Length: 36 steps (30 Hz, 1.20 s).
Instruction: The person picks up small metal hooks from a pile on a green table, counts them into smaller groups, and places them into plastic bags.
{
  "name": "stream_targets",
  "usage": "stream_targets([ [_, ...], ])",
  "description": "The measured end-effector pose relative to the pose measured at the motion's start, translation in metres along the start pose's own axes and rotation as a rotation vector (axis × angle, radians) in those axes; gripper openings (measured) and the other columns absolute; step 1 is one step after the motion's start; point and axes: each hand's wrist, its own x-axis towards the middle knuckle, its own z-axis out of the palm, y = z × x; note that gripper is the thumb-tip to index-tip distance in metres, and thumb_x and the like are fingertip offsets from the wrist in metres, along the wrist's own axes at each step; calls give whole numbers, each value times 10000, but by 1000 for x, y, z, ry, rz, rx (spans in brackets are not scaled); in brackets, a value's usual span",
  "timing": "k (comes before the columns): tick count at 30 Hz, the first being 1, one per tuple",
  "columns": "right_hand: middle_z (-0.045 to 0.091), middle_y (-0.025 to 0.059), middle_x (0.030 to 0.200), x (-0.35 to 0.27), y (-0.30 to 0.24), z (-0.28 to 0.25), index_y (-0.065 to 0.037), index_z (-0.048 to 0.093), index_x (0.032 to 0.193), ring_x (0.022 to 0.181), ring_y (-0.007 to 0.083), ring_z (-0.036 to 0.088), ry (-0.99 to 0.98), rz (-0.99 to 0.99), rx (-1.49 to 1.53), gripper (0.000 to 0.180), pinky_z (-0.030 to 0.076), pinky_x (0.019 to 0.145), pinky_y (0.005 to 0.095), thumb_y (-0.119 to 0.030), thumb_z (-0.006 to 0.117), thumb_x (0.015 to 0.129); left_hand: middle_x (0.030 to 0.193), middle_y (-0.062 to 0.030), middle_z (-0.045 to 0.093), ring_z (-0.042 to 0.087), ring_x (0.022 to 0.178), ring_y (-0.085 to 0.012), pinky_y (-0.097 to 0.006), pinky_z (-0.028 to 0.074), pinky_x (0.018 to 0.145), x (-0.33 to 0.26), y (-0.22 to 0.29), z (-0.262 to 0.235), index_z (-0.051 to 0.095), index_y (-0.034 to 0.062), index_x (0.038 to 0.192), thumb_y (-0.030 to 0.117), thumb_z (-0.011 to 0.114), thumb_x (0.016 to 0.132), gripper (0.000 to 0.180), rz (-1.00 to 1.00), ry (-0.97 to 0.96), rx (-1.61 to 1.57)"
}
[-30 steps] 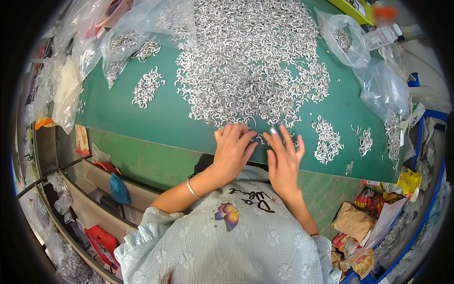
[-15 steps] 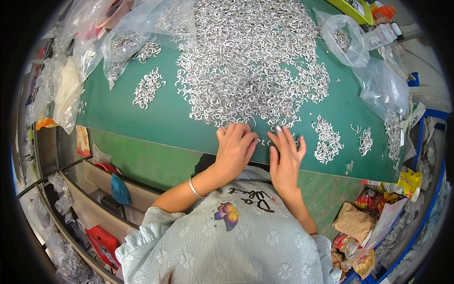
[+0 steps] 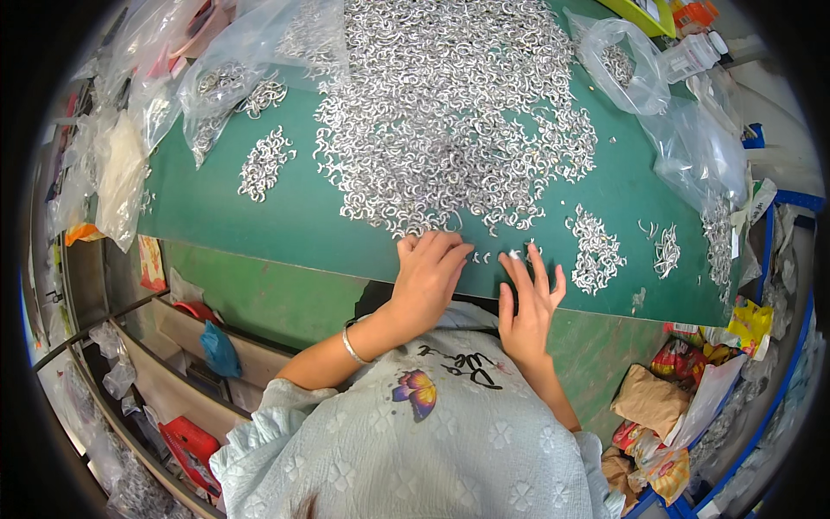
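A broad heap of small silvery curved metal pieces (image 3: 450,112) covers the middle of the green table (image 3: 251,225). At its near edge my left hand (image 3: 428,281) rests with the fingers bent and close together. Its fingertips are mostly hidden, so what they pinch, if anything, does not show. A few loose curved pieces (image 3: 481,257) lie between my two hands. My right hand (image 3: 529,303) is open, fingers spread on the tabletop near the front edge; one fingertip has something white on it. To its right lies a small separate pile of the same pieces (image 3: 596,251).
Another small pile (image 3: 266,164) sits at the left, and a smaller one (image 3: 667,252) at the right. Clear plastic bags (image 3: 629,69) with pieces stand at both sides. A white bottle (image 3: 694,57) and a yellow-green tray (image 3: 644,13) are at the far right.
My right hand has drawn slightly back from the heap and its fingers have spread wider. More loose pieces show between the hands. My left hand has barely moved.
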Motion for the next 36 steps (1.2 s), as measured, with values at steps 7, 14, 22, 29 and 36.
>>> stream_targets([
  [7, 635, 79, 1195, 2, -7, 5, 13, 534, 1237, 1311, 315, 435, 74, -18, 29, 400, 146, 1065, 589, -68, 590, 849, 1026, -73, 574, 548, 917, -245, -363, 360, 811, -4, 5, -10, 623, 50, 1071, -3, 693, 756, 327, -122, 99, -54],
  [14, 638, 88, 1185, -3, -10, 17, 15, 528, 1254, 1301, 321, 450, 27, -47, 111, 427, 143, 1063, 598, -60, 592, 839, 1036, -101, 560, 544, 934, -277, -376, 392, 794, -13, -3, -7, 580, 35, 1149, 15, 683, 762, 401, -63, 15, -86],
  [22, 615, 100, 1228, -8, -11, 23, 36, 526, 1243, 1305, 316, 450, -13, -76, 129, 393, 157, 1071, 591, -27, 536, 856, 1090, -104, 542, 531, 924, -277, -390, 434, 815, -7, 6, -3, 582, 35, 1165, 59, 760, 704, 495, -60, -43, -152],
  [29, 597, 114, 1255, 9, -3, 16, 29, 467, 1301, 1344, 348, 382, -13, 0, 74, 415, 125, 1075, 602, -41, 519, 895, 981, -113, 542, 530, 878, -282, -363, 451, 742, -4, 5, 3, 623, -15, 973, 0, 699, 735, 250, -21, 21, -175],
  [36, 580, 118, 1279, 14, -1, 17, 47, 485, 1261, 1331, 366, 392, 88, -33, 76, 406, 150, 1068, 602, -74, 568, 881, 958, -100, 562, 547, 835, -262, -365, 468, 725, -19, -6, -13, 645, 0, 978, -9, 719, 731, 258, -52, 44, -131],
])
